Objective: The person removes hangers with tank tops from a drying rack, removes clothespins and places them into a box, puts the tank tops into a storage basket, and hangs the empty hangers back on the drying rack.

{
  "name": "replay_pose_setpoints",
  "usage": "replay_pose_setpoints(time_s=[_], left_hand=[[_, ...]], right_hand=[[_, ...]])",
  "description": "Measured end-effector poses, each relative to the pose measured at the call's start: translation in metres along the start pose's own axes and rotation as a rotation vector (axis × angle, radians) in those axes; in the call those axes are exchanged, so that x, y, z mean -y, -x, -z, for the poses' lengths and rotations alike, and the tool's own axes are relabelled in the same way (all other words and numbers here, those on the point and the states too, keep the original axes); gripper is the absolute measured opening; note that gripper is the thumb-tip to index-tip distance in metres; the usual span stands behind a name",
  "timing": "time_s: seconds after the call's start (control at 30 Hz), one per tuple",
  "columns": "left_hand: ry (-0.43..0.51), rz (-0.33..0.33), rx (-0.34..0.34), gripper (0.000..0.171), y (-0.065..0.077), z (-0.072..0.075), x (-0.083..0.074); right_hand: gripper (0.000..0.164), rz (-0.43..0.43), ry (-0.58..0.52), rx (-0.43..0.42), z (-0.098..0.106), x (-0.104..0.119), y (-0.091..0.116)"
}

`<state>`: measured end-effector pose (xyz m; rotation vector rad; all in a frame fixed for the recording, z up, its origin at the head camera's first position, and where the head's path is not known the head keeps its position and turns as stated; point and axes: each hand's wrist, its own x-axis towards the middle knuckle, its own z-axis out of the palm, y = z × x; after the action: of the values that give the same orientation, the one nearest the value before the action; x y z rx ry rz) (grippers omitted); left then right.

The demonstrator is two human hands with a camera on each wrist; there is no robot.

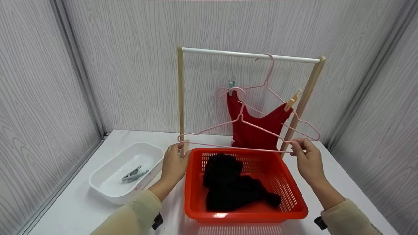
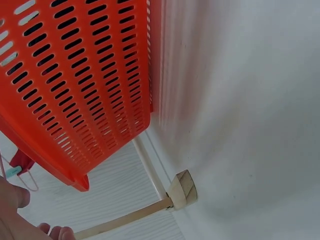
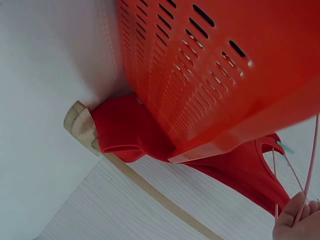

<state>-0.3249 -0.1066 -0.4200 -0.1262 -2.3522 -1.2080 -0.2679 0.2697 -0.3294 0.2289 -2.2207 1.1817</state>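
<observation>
A pink clothes hanger (image 1: pixel 215 145) is held above the red basket (image 1: pixel 192 209), its hook upward. My right hand (image 1: pixel 308 160) pinches the hanger's right end, and the right wrist view also shows those fingers on the pink wire. At the other end, my left hand (image 1: pixel 174 164) is just below the hanger's left corner, thumb and fingers apart; contact with the wire is hard to tell. A crumpled black cloth item (image 1: pixel 228 192) lies in the basket.
Behind, a rack (image 1: pixel 222 52) carries a second pink hanger (image 1: pixel 276 93). A red garment (image 1: pixel 258 130) hangs from it by a teal clothespin (image 1: pixel 231 88) and a yellow one (image 1: pixel 290 102). On the left, a white tray (image 1: pixel 107 194) holds grey-green clothespins (image 1: pixel 134 175).
</observation>
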Motion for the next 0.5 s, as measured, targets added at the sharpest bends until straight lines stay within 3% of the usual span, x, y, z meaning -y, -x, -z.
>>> replay_pose_setpoints(time_s=[0.33, 0.5], left_hand=[[-0.035, 0.034, 0.144, 0.039, 0.011, -0.006, -0.002], [-0.028, 0.042, 0.172, 0.039, 0.014, -0.007, -0.002]], right_hand=[[0.021, -0.018, 0.030, -0.001, -0.006, -0.037, -0.007], [0.021, -0.010, 0.033, 0.001, -0.007, -0.042, -0.007]])
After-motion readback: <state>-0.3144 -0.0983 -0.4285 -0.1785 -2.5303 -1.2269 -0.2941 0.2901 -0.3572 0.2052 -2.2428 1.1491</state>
